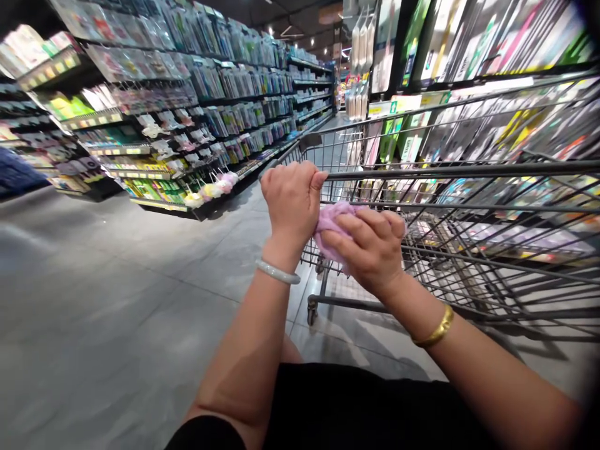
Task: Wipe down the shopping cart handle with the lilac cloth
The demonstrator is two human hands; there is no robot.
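My left hand (291, 203) is wrapped round the top rail of a dark metal shopping cart (450, 170), near its left corner. Just to the right and slightly lower, my right hand (370, 250) grips a bunched lilac cloth (334, 230) against the cart's wire side. Parts of the cloth bulge out on both sides of the fingers; the rest is hidden under the palm. A pale bangle (277, 272) circles my left wrist, and a gold bangle (437, 327) is on my right.
Shelves (244, 84) of packaged goods line the left side of an aisle running ahead. Hanging packages (469, 44) fill a rack on the right, behind the cart. A caster wheel (312, 310) rests on the grey tiled floor (154, 312).
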